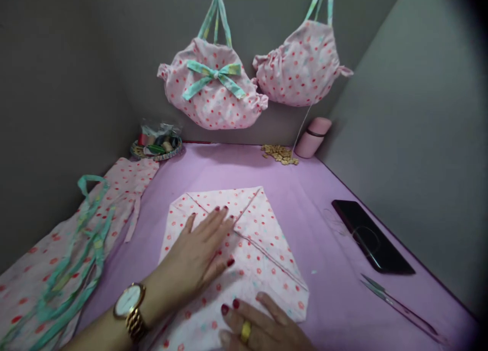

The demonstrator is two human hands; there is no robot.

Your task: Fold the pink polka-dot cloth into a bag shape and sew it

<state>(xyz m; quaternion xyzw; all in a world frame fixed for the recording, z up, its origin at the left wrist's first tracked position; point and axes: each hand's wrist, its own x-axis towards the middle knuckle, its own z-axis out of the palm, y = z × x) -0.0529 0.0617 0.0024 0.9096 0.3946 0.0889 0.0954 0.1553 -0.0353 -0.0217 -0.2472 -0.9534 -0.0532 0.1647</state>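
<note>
While the red-dotted cloth point(263, 221) at lower centre is touched by the flat left hand point(202, 247) and, set apart, the half-open right hand point(263, 323), nothing is gripped; probably light and limp, the cloth is best held by corners.

Head-worn view, facing forward and down, hands point(202, 247) near

dim, diffuse light; faint shadows; upper right edge blackened; fine detail seems soft.
</note>
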